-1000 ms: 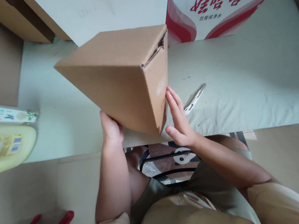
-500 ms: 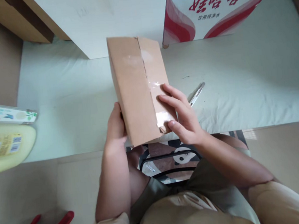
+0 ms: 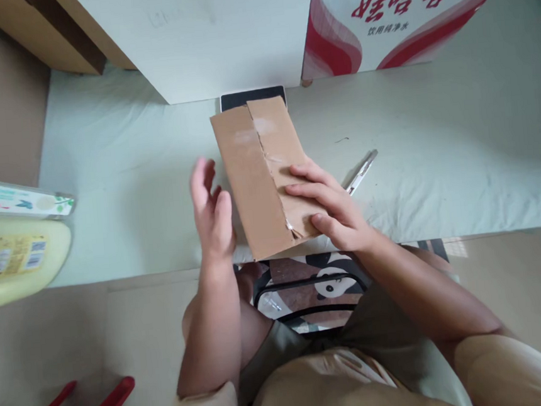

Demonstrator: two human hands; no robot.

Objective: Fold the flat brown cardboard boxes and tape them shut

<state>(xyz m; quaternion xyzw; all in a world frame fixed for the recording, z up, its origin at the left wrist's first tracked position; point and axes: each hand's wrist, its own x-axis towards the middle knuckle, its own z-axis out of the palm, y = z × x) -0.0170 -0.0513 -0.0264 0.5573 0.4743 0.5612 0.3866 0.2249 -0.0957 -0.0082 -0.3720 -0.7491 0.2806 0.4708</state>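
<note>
A brown cardboard box (image 3: pixel 249 173), with a seam down its top and a small torn spot at its near end, sits at the near middle of the cloth-covered surface. My right hand (image 3: pixel 330 204) rests on the box's right side, fingers spread over the top. To the left of the box, my left hand (image 3: pixel 212 211) is raised and apart from it, fingers loosely parted and holding nothing. A dark flat object with a pale rim (image 3: pixel 251 95) shows partly behind the box. Right of my right hand lies a slim white and grey cutter (image 3: pixel 361 171).
Large white cartons, one with red print (image 3: pixel 332 39), stand at the back. Brown cartons (image 3: pixel 0 94) are at the far left. A yellow bottle (image 3: pixel 20 259) and a flat printed package (image 3: pixel 19 198) lie at the left edge. The surface's front edge runs before my knees.
My left hand has let go of the box and moved off to its left. The box is lower and nearer, and the dark flat object behind it has come into view.
</note>
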